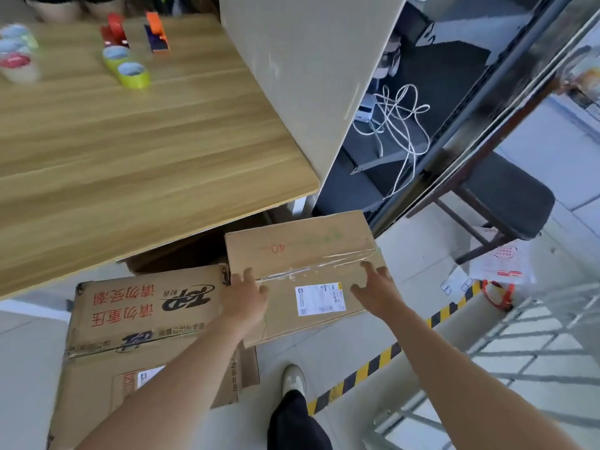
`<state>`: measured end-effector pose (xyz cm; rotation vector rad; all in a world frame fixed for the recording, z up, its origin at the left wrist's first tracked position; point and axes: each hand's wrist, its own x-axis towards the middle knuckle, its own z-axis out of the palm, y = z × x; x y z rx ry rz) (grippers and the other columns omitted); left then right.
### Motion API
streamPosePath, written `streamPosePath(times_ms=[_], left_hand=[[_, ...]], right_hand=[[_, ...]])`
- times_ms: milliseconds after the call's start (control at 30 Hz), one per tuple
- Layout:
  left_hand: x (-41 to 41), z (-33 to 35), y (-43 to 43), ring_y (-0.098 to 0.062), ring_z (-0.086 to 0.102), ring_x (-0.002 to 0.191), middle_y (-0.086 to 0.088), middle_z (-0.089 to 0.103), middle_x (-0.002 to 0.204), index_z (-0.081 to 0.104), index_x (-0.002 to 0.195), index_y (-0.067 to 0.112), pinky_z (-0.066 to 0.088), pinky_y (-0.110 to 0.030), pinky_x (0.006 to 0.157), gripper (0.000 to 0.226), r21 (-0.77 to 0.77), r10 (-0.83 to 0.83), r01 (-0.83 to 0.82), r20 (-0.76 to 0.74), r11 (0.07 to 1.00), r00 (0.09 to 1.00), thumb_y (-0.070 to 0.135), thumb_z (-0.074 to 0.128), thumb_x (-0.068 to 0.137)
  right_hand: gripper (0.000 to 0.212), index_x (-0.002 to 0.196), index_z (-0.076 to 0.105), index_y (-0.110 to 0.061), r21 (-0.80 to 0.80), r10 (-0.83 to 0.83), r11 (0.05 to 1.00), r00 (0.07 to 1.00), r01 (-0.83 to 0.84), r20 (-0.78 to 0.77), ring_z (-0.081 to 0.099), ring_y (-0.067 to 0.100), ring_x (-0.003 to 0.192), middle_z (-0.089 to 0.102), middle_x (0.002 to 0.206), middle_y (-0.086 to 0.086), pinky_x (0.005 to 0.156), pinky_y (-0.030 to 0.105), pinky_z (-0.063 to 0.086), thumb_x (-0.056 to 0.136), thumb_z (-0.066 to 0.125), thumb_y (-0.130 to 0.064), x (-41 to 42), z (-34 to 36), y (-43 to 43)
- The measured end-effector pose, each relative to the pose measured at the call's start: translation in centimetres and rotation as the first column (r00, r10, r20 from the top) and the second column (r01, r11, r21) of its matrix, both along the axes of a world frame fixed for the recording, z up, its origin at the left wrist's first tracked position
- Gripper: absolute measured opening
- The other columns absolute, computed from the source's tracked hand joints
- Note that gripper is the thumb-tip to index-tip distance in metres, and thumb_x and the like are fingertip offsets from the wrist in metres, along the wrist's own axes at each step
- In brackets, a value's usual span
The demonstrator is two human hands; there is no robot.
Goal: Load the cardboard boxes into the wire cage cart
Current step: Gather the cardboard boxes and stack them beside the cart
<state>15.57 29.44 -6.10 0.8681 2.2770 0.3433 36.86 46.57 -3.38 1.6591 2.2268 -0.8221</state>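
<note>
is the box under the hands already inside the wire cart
No, the box sits on the floor beside the table, while the wire cart stands apart at the right.

Brown cardboard boxes (302,254), one printed with red and black characters (146,306); a pale woodgrain counter (130,141); yellow-green tape rolls (133,74); black-and-yellow striped floor tape (383,355); a white shoe (293,380).

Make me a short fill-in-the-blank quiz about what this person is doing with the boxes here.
1. Both hands, left hand and right hand, reach for the box marked with the number ____.
2. The white shipping label lies ____ the two hands.
3. The green tape rolls sit on the wooden ____.

Missing words: 40; between; table
</note>
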Motion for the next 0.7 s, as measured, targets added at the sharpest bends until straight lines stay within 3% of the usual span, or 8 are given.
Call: streamPosePath(times_ms=[100,233,367,467,567,700], left_hand=[[-0.4,-2.8,4.3,-0.032,0.055,0.112,-0.015,0.04,0.137,0.029,0.142,0.017,0.051,-0.042,0.089,0.053,-0.076,0.099,-0.103,-0.049,0.992,0.994,0.045,0.035,0.098],[-1.5,-7.2,7.1,-0.034,0.045,0.121,-0.018,0.027,0.143,0.022,0.144,0.018,0.053,-0.044,0.086,0.057,-0.181,0.191,-0.205,-0.09,0.962,0.977,0.044,0.04,0.097],[-3.0,-11.4,7.7,-0.04,0.026,0.138,-0.013,0.005,0.157,0.003,0.152,0.02,0.045,-0.047,0.1,0.081,-0.256,0.331,-0.352,-0.123,0.9,0.936,0.056,0.041,0.091],[-3.2,-13.4,7.9,-0.04,0.047,0.118,-0.019,0.018,0.149,-0.01,0.151,0.018,0.046,-0.05,0.098,0.094,-0.277,0.48,-0.472,-0.044,0.837,0.876,0.057,0.05,0.089],[-3.1,-13.7,8.1,-0.041,0.055,0.104,-0.023,0.033,0.136,-0.001,0.146,0.019,0.051,-0.042,0.081,0.093,-0.203,0.534,-0.525,-0.015,0.827,0.846,0.055,0.058,0.083],[-2.6,-11.9,8.6,-0.039,0.055,0.103,-0.02,0.035,0.134,0.005,0.147,0.016,0.046,-0.036,0.071,0.088,-0.24,0.516,-0.517,-0.07,0.822,0.853,0.061,0.05,0.086]], right_hand=[[0.064,0.15,0.028,-0.029,0.035,0.063,0.997,0.995,-0.065,0.076,0.035,0.033,0.134,0.03,0.147,0.013,0.104,0.045,0.041,0.09,0.053,-0.027,-0.3,-2.5,6.3],[0.06,0.146,0.031,-0.03,0.062,0.135,0.987,0.978,-0.146,0.158,0.036,0.034,0.133,0.029,0.148,0.014,0.097,0.046,0.046,0.091,0.051,-0.022,-1.6,-6.7,12.2],[0.074,0.152,0.01,-0.027,0.018,0.045,0.999,0.98,-0.05,0.193,0.038,0.042,0.133,0.024,0.152,0.023,0.101,0.053,0.045,0.092,0.051,-0.042,-2.1,-11.8,16.1],[0.091,0.153,0.0,-0.023,-0.079,-0.104,0.99,0.981,0.118,0.163,0.039,0.045,0.132,0.028,0.151,0.024,0.105,0.057,0.038,0.088,0.05,-0.062,-1.5,-15.2,17.3],[0.085,0.148,0.018,-0.016,-0.104,-0.251,0.962,0.968,0.252,0.023,0.047,0.043,0.122,0.043,0.137,0.021,0.099,0.054,0.042,0.085,0.058,-0.057,-0.9,-16.7,17.3],[0.067,0.138,0.036,-0.01,-0.143,-0.412,0.905,0.91,0.401,-0.056,0.051,0.039,0.115,0.053,0.127,0.017,0.095,0.048,0.044,0.088,0.058,-0.05,0.5,-15.8,17.1]])
